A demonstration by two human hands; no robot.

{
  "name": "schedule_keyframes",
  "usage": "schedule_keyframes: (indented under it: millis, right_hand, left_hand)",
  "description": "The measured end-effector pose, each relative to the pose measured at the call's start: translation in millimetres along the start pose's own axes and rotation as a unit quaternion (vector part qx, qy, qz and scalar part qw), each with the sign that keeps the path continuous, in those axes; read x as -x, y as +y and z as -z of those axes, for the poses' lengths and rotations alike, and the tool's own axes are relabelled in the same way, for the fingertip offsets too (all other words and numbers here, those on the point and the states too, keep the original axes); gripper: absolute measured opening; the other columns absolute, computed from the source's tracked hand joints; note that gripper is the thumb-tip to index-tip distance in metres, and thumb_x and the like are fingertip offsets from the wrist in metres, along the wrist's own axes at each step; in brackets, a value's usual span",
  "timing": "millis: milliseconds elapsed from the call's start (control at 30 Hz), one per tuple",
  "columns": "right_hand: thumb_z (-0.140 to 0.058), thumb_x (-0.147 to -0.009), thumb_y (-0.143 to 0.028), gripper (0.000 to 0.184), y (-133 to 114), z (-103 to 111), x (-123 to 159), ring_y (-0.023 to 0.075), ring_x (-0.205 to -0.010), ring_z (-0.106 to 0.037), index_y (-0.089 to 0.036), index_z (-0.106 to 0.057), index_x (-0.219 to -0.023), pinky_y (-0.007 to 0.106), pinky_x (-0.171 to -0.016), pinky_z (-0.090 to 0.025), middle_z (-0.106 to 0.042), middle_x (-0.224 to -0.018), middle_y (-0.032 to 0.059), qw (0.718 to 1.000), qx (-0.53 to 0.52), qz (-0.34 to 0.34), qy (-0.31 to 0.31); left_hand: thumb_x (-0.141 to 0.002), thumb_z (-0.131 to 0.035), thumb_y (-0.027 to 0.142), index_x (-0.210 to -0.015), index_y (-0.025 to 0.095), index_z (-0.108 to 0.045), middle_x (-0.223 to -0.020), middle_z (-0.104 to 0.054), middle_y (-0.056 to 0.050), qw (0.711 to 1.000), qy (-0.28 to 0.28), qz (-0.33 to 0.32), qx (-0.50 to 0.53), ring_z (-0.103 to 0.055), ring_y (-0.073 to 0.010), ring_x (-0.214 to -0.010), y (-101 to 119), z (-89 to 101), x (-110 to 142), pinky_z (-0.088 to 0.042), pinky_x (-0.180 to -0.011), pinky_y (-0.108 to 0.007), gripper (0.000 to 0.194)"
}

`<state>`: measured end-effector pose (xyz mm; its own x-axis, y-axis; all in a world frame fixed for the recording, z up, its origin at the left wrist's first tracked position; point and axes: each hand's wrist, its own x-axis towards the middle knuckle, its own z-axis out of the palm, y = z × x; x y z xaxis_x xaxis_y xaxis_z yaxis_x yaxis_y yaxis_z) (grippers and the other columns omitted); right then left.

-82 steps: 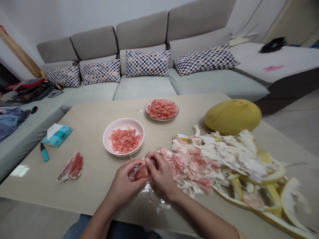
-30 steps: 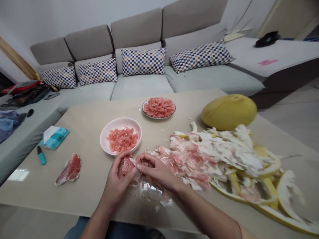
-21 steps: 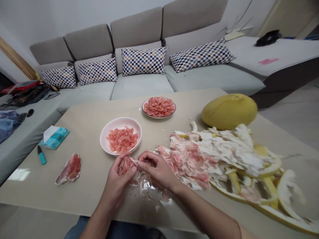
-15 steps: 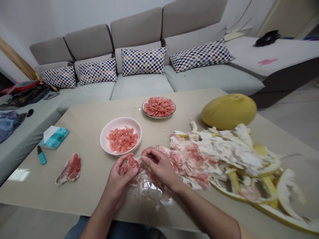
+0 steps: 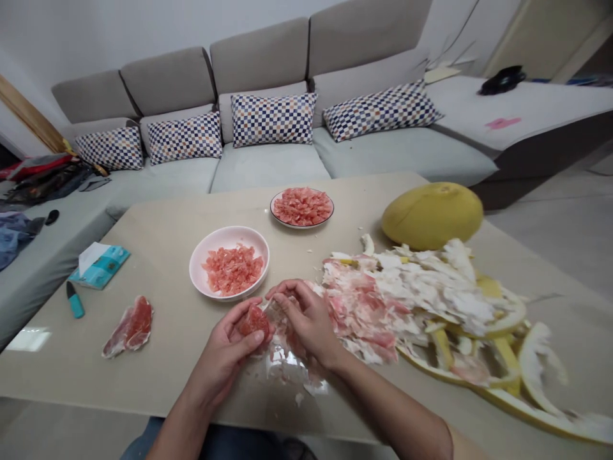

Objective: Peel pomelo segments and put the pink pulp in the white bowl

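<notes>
Over the glossy beige counter (image 5: pixel 165 220), the left hand (image 5: pixel 227 340) cups red citrus flesh (image 5: pixel 253 321), apparently steadying it. The right hand (image 5: pixel 305 316) pinches whitish membrane (image 5: pixel 264 306).

At a table (image 5: pixel 158 249) strewn with pale peelings (image 5: pixel 421 287), we hold a red fruit segment (image 5: pixel 253 321) in our left hand (image 5: pixel 230 340) and pinch thin membrane (image 5: pixel 264 306) with our right hand (image 5: pixel 305 317), near a bowl (image 5: pixel 230 237) of red pulp (image 5: pixel 234 270).
</notes>
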<state>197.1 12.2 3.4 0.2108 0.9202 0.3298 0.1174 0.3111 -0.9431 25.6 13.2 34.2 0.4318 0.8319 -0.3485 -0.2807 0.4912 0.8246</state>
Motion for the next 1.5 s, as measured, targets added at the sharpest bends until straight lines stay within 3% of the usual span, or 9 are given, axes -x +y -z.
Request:
schedule_keyframes:
  millis: [167, 333, 467, 633, 800, 933, 1200, 1367, 1500]
  right_hand:
    - [-0.064, -0.088, -0.028, 0.008, -2, -1, 4, 0.018, -0.082, -0.063, -0.022, -0.064, -0.092, 0.03, -0.076, -0.049, -0.067, -0.087, 0.0026, 1.0, -0.019, -0.012, -0.02]
    - [-0.078, -0.077, -0.027, 0.033, -6, -2, 6, 0.0199, -0.089, -0.062, -0.024, -0.064, -0.107, 0.033, -0.083, -0.049, -0.066, -0.096, 0.0033, 0.997, -0.006, 0.011, -0.071]
    - [-0.073, -0.083, -0.025, 0.007, -10, -3, 5, 0.0203, -0.088, -0.062, -0.023, -0.069, -0.088, 0.034, -0.081, -0.049, -0.066, -0.089, 0.0039, 0.993, 0.002, 0.061, -0.104]
    - [-0.065, -0.087, -0.022, 0.008, -6, -2, 4, 0.0189, -0.079, -0.06, -0.022, -0.066, -0.079, 0.032, -0.073, -0.047, -0.065, -0.081, 0.0034, 0.996, 0.017, 0.084, -0.039]
    - [-0.061, -0.089, -0.024, 0.01, -3, 5, -5, 0.0183, -0.078, -0.059, -0.022, -0.062, -0.079, 0.03, -0.074, -0.046, -0.063, -0.081, 0.0028, 0.998, 0.033, 0.036, 0.044]
    - [-0.058, -0.088, -0.018, 0.007, -4, 5, -5, 0.0202, -0.089, -0.06, -0.023, -0.064, -0.088, 0.033, -0.081, -0.046, -0.063, -0.09, 0.0046, 0.995, 0.042, 0.071, 0.054]
    - [-0.052, -0.088, -0.019, 0.019, -6, 0, 4, 0.0193, -0.074, -0.059, -0.022, -0.064, -0.074, 0.034, -0.072, -0.045, -0.063, -0.073, 0.0031, 0.995, 0.035, 0.089, -0.019]
    - [-0.065, -0.084, -0.028, 0.008, -8, 0, 4, 0.024, -0.097, -0.062, -0.023, -0.07, -0.087, 0.039, -0.086, -0.047, -0.066, -0.102, 0.0084, 0.996, 0.025, 0.088, -0.018]
    - [-0.067, -0.085, -0.023, 0.007, -8, -4, 8, 0.022, -0.093, -0.064, -0.024, -0.07, -0.091, 0.037, -0.084, -0.049, -0.069, -0.094, 0.0063, 0.995, 0.005, 0.099, -0.026]
  left_hand:
    - [-0.075, -0.08, 0.022, -0.124, 0.023, -0.065, -0.106, -0.072, -0.007, 1.0, 0.008, 0.002, 0.028, -0.07, -0.0171, -0.09, 0, 2.9, -2, -0.054, -0.089, -0.03, 0.05]
    - [-0.073, -0.082, 0.027, -0.123, 0.023, -0.066, -0.103, -0.072, -0.006, 0.998, 0.049, -0.017, 0.017, -0.07, -0.0161, -0.087, 0, 1.3, -2, -0.055, -0.083, -0.028, 0.053]
    - [-0.071, -0.083, 0.025, -0.122, 0.022, -0.064, -0.101, -0.072, -0.007, 0.999, 0.032, -0.029, 0.012, -0.07, -0.0158, -0.081, -1, 0.3, -4, -0.056, -0.077, -0.026, 0.054]
    - [-0.069, -0.085, 0.025, -0.103, 0.016, -0.067, -0.085, -0.07, -0.004, 0.999, 0.024, -0.025, 0.003, -0.068, -0.0136, -0.07, -6, 2.9, -6, -0.056, -0.07, -0.025, 0.039]
    - [-0.071, -0.084, 0.027, -0.109, 0.017, -0.068, -0.092, -0.07, -0.006, 1.0, -0.015, 0.02, 0.011, -0.07, -0.017, -0.075, -7, 5.9, -2, -0.057, -0.075, -0.032, 0.042]
    - [-0.076, -0.08, 0.025, -0.115, 0.02, -0.068, -0.097, -0.069, -0.006, 0.999, -0.019, 0.02, 0.016, -0.069, -0.017, -0.084, -4, 6.0, 0, -0.055, -0.085, -0.033, 0.042]
    - [-0.072, -0.082, 0.027, -0.123, 0.024, -0.061, -0.093, -0.067, -0.004, 0.999, -0.015, -0.041, -0.02, -0.066, -0.0149, -0.077, -2, 1.6, -2, -0.053, -0.076, -0.028, 0.055]
    - [-0.07, -0.084, 0.026, -0.111, 0.022, -0.061, -0.095, -0.067, -0.004, 0.997, -0.011, -0.079, -0.024, -0.066, -0.015, -0.079, -3, 0.6, -5, -0.052, -0.076, -0.027, 0.047]
    - [-0.072, -0.082, 0.024, -0.109, 0.021, -0.061, -0.103, -0.067, -0.006, 0.995, -0.008, -0.092, -0.037, -0.066, -0.0189, -0.092, -3, -0.8, -5, -0.053, -0.08, -0.028, 0.043]
